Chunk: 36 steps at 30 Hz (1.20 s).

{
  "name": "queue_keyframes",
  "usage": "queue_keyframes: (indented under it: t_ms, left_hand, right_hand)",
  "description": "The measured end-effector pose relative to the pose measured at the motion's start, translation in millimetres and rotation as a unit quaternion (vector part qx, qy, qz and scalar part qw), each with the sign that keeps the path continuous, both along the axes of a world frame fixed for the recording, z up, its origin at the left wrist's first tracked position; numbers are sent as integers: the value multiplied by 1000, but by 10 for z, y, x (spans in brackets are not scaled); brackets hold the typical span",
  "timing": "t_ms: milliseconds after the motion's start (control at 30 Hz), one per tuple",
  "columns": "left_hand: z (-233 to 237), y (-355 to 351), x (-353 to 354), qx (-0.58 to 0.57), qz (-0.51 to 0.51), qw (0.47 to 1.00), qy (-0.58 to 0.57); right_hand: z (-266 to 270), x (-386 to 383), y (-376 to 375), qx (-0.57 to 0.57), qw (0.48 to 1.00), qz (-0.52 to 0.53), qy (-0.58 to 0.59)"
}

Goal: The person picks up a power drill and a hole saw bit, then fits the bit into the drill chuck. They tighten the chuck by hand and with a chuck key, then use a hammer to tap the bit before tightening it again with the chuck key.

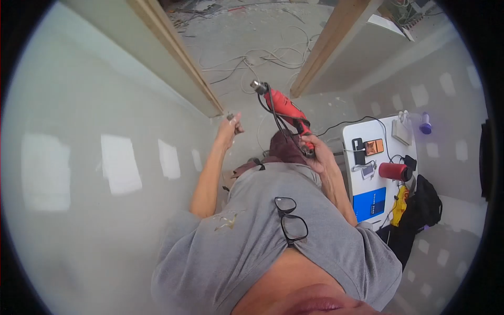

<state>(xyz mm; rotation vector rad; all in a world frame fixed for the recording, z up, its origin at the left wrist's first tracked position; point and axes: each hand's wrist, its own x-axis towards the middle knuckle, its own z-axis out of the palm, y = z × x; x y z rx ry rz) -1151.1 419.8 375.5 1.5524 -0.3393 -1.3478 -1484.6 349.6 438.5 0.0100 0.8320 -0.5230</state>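
Note:
My right hand (318, 155) is wrapped round the handle of a red corded drill (284, 106). The drill tilts up and away to the left, its silver chuck (256, 85) at the far end, and no bit shows in it. Loops of its black cord (274, 112) run along the body. To the left, near the wall, my left hand (229, 131) is closed with a small grey metal piece (230, 116) at its fingertips, too small to make out. The two hands are apart, and the left one does not touch the drill.
On the right, a white table (350, 181) holds a phone (374, 147), a red cylinder (392, 171), a blue box (369, 205) and cables. Wooden door posts (181, 58) (329, 46) frame an opening. A pale cable (273, 55) lies coiled on the floor beyond. A patched wall (89, 121) stands close left.

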Motion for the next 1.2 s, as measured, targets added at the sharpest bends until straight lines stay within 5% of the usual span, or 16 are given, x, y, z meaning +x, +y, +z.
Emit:
queue_keyframes:
  t_ms: [167, 333, 433, 533, 700, 867, 933, 1200]
  left_hand:
    - [142, -1296, 180, -20, -12, 1000, 10]
    - [-84, -1885, 387, -85, 15, 995, -57]
    - [-216, -2449, 557, -133, 48, 990, 8]
    - [-370, -1359, 759, -150, 113, 982, 4]
    - [-500, -2344, 877, -8, 61, 997, -42]
    - [-352, -3108, 875, -50, 45, 998, 17]
    - [-260, -3335, 943, -6, -9, 996, -90]
    - [-179, -4424, 902, -14, -103, 988, -112]
  right_hand:
    - [367, 509, -1059, -14, 1000, 7, -14]
    - [-142, 824, -1753, -96, 992, 82, -7]
    - [-396, 988, -2477, -117, 986, 113, -20]
    - [-465, 1253, -1613, -108, 983, 149, 1]
    - [-717, 1673, -2727, -99, 975, 188, 63]
    - [-703, 2000, -3547, -140, 965, 188, 121]
    - [-653, 2043, -3666, -140, 966, 181, 119]
    - [-769, 2013, -4201, -158, 973, 84, 144]
